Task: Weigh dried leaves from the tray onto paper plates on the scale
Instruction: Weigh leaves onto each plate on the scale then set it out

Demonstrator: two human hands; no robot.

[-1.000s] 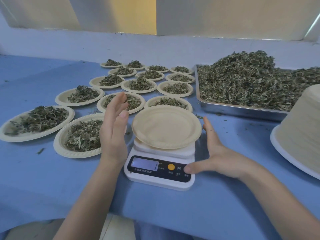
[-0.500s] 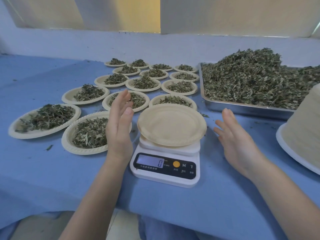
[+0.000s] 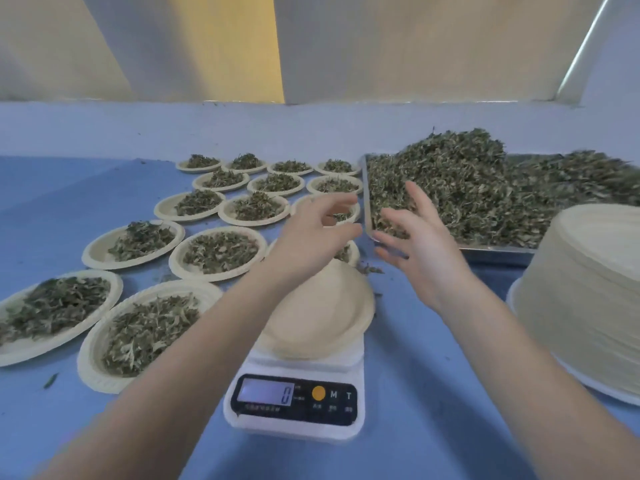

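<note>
Blue tabletop [image 3: 433,393] with a small white digital kitchen scale [image 3: 294,407] near the front edge, display reading 0. An empty round beige paper plate [image 3: 322,320] sits on its platform. Both hands are up over the table, close to the near-left corner of the rectangular metal tray [image 3: 498,252] heaped with dried green leaves [image 3: 485,188]. Left hand [image 3: 311,237] has fingers loosely spread, holding nothing; right hand [image 3: 419,244] is the same, fingers splayed in front of the leaf pile, empty. Filled paper plates [image 3: 214,252] cover the left side, and a tall stack of unused paper plates [image 3: 588,289] stands on the right.
</note>
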